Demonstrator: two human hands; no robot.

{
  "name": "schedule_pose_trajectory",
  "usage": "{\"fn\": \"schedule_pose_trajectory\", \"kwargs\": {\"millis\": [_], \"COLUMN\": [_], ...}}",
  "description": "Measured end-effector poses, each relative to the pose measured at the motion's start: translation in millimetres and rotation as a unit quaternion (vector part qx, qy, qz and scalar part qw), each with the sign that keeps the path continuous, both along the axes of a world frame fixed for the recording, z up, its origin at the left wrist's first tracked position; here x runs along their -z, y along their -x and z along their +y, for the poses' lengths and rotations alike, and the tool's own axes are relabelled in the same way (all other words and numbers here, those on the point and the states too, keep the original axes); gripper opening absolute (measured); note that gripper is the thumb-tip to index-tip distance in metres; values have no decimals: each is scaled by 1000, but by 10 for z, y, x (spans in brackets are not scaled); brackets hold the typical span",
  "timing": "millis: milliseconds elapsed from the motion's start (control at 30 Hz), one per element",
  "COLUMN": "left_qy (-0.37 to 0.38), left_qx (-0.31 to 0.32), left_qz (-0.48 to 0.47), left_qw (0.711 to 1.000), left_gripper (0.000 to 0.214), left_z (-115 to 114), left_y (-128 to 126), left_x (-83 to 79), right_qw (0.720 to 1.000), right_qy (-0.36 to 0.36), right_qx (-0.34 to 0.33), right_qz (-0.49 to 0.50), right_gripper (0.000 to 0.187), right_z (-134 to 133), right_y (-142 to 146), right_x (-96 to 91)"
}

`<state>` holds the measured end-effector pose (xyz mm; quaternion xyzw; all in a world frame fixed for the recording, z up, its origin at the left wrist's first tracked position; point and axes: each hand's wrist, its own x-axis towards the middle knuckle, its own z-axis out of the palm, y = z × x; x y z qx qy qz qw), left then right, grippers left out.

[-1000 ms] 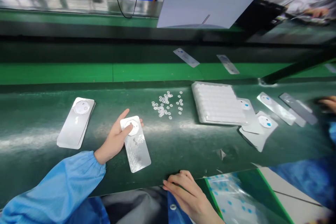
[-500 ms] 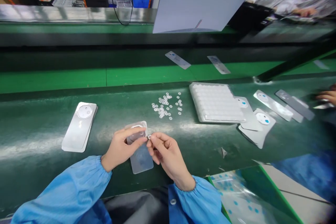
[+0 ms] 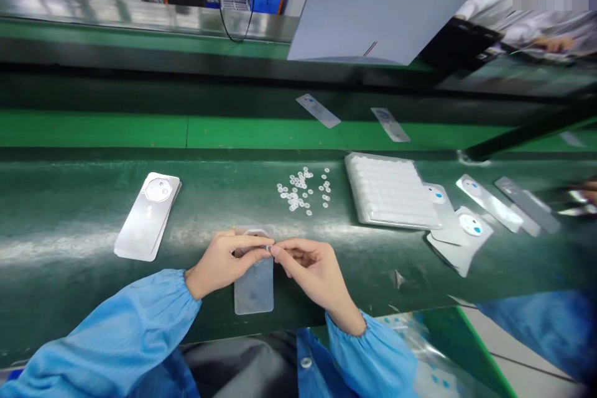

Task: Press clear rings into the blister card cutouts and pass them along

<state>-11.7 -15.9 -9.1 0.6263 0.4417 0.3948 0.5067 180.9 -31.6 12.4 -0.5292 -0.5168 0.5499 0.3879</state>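
A grey phone-shaped panel [image 3: 254, 293] with a round camera area lies flat on the green bench beneath my left hand [image 3: 222, 263]. Above its upper right edge, my left thumb and index finger close on a tiny white ring [image 3: 268, 247]. The fingertips of my right hand [image 3: 313, 270] pinch the same ring from the other side, partly covering it. Several similar small white rings [image 3: 295, 200] are scattered beyond my hands. To the left rests a stack of silver phone-shaped panels [image 3: 144, 224] with round white camera areas.
A clear tray of white rows [image 3: 392, 193] sits right of the loose rings. Beyond it lie several panels with blue dots [image 3: 469, 227]. A large grey board [image 3: 354, 6] hangs at the back. Another person's hand [image 3: 588, 189] and blue sleeve show at far right.
My right hand has brought the small ring against my left fingertips, which have closed together on it. The panel under my hands now lies straighter. The camera view has shifted slightly.
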Motion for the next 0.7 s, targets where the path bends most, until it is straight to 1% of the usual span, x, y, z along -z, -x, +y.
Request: {"fn": "schedule_pose_trajectory", "kwargs": {"millis": [67, 133, 233, 367, 500, 567, 700], "left_qy": [12, 23, 20, 3, 21, 45, 80], "left_qx": [-11, -24, -22, -12, -13, -8, 0], "left_qz": [-10, -30, -52, -57, -61, -64, -96], "left_qw": [1000, 999, 998, 998, 998, 997, 992], "left_gripper": [20, 26, 31, 34, 39, 51, 83], "left_z": [-3, -2, 0, -3, -15, -26, -48], "left_y": [-7, -12, -15, -16, -11, -2, 16], "left_x": [-15, -23, -13, 5, -6, -9, -2], "right_qw": [999, 998, 998, 999, 999, 998, 998], "right_qy": [-20, -27, -25, -13, -11, -12, -12], "right_qx": [-7, -9, -12, -14, -18, -19, -14], "right_qz": [-37, -54, -57, -49, -49, -54, -65], "right_gripper": [36, 38, 39, 36, 36, 36, 39], "right_z": [25, 39, 46, 47, 59, 70, 86], "right_y": [-23, -15, 21, 46, 50, 58, 91], "right_x": [-46, -61, -43, -14, -13, -16, -8]}}
